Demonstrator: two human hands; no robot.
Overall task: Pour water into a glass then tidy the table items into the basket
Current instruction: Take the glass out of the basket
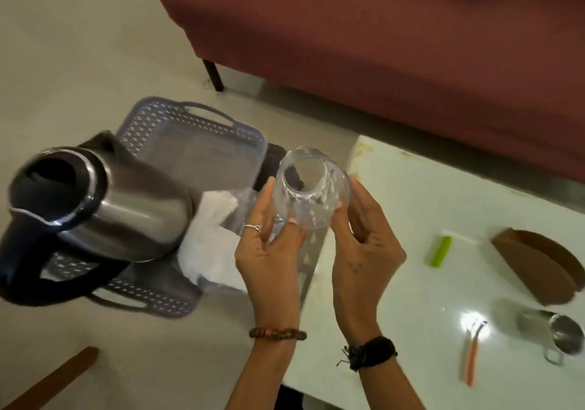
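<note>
I hold a clear glass (311,188) between both hands, tilted with its mouth toward me, above the gap between the basket and the table. My left hand (269,251) grips its left side and my right hand (361,245) its right side. It looks empty. A blue-grey perforated basket (196,131) sits on the floor to the left. Inside it stand a steel kettle (104,207) with a black lid and handle, and a white cloth or paper (215,245).
The white glossy table (411,213) at right carries a green stick (441,251), a brown cardboard holder (544,267), a steel cup (560,336) and an orange-handled fork (471,352). A maroon sofa (380,45) stands behind. A wooden strip (53,381) lies lower left.
</note>
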